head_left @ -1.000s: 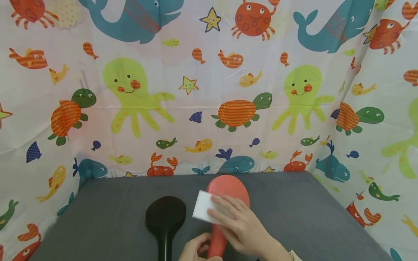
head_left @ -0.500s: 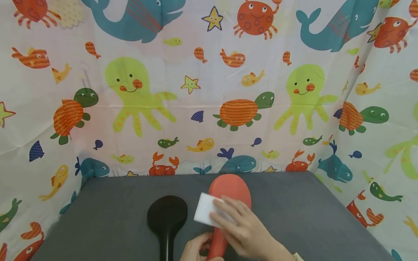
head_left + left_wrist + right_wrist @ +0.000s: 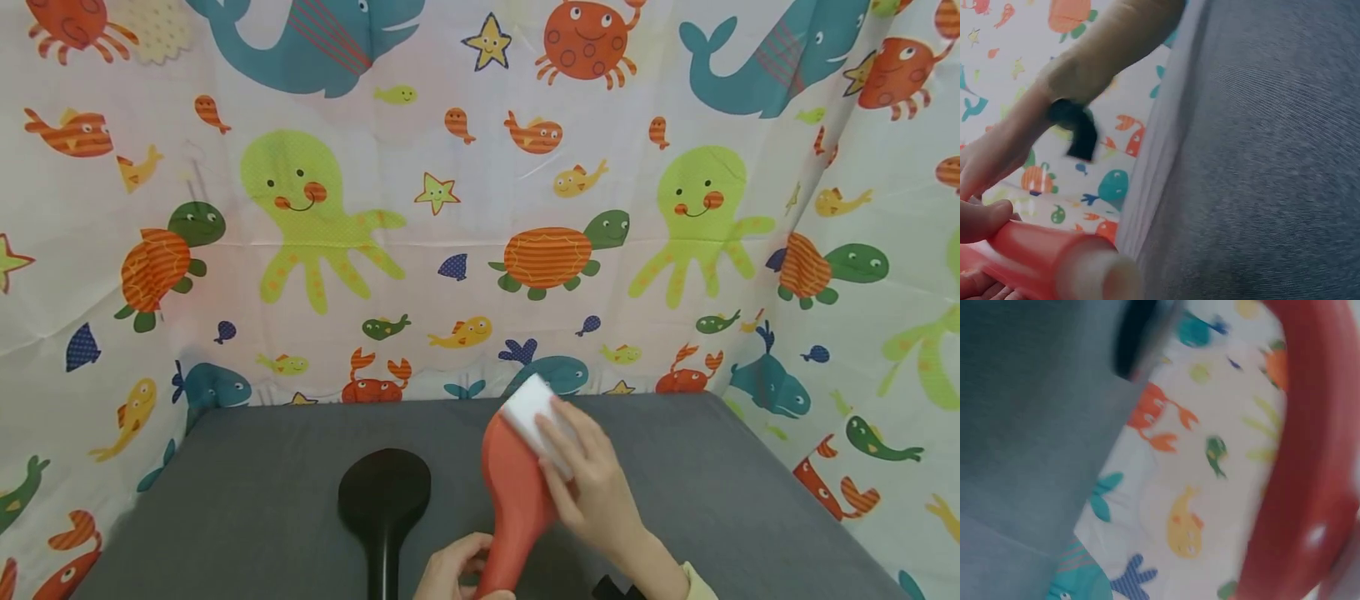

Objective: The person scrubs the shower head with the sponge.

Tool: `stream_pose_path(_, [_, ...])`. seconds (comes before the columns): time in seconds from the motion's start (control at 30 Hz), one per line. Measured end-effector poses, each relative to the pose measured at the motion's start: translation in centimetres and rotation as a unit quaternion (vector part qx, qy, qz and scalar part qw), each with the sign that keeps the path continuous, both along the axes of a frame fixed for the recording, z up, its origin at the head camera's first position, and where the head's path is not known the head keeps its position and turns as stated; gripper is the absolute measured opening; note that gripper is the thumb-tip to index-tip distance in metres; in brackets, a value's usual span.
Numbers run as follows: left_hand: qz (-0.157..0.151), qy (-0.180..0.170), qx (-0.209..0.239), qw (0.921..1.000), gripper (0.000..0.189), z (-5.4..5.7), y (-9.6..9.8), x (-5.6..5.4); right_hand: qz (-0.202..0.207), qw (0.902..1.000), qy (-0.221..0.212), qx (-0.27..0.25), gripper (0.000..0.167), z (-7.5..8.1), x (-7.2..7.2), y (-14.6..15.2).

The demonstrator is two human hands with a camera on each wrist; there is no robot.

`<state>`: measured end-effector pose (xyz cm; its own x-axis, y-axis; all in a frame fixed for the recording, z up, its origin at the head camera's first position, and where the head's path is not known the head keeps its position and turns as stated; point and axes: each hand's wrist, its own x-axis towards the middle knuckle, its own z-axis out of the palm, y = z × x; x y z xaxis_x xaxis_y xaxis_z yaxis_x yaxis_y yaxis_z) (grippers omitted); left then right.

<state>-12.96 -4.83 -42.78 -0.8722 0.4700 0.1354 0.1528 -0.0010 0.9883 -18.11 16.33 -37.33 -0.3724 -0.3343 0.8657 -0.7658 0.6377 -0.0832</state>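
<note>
Nearest the viewer, at the bottom of the head view, a person's left hand [image 3: 453, 571] curls round the handle of a red round-headed piece [image 3: 519, 500], smooth and glossy as plastic. In the left wrist view the handle ends in a pale, blurred ring. The piece is right of the middle of the worktop [image 3: 255, 500], its head towards the far edge. To its left, near but apart, lies a black round-headed piece [image 3: 385, 492] of similar shape, glossy along its handle, which runs out of frame. At right, a pale yellow sleeve [image 3: 699, 585] and a black attachment [image 3: 611, 588] show by the right wrist.

Farther out, the right hand [image 3: 596, 492] pinches a flat, white, straight-edged pad [image 3: 528, 408] against the right side of the red head, hiding part of it.

Dark grey fabric with a fine weave covers the worktop. Past its far edge hangs a creased white curtain [image 3: 450, 292] printed with octopuses, turtles, crabs and whales; the pad overlaps one whale.
</note>
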Motion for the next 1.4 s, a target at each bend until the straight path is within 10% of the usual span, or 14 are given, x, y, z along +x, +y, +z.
stream_pose_path(0.27, [-0.034, -0.049, 0.077, 0.9952, 0.051, -0.2, -0.6, -0.5, 0.175, 0.9694, 0.067, 0.158, 0.036, -1.6, 1.6, -0.5])
stream_pose_path(0.43, [-0.058, -0.068, 0.086, 0.9923, 0.044, -0.3, -0.3, -0.6, 0.059, 0.9974, 0.016, 0.039, 0.038, -0.7, -0.6, 1.4])
stream_pose_path(0.6, [-0.058, -0.075, 0.087, 0.9916, 0.041, -0.4, -0.3, -0.3, -0.051, 0.9956, -0.069, -0.04, 0.042, 0.2, -1.1, 2.4])
stream_pose_path(0.77, [-0.056, -0.088, 0.108, 0.9886, 0.043, -0.3, -0.5, -0.5, 0.015, 0.9996, 0.018, 0.015, 0.04, -0.7, 0.7, 1.2])
stream_pose_path(0.97, [-0.076, -0.084, 0.136, 0.9843, 0.048, 0.0, -0.9, -0.9, 0.158, 0.9769, 0.074, 0.123, 0.035, -2.0, 2.2, 0.4])
stream_pose_path(1.27, [-0.076, -0.14, 0.155, 0.975, 0.038, 0.2, -0.7, -0.7, -0.034, 0.9987, 0.028, -0.024, 0.045, -0.8, 0.6, 1.9])
stream_pose_path(1.4, [-0.087, -0.134, 0.162, 0.9737, 0.039, 0.2, -0.8, -0.7, 0.01, 0.9968, 0.078, 0.014, 0.04, -0.7, 1.6, 0.7])
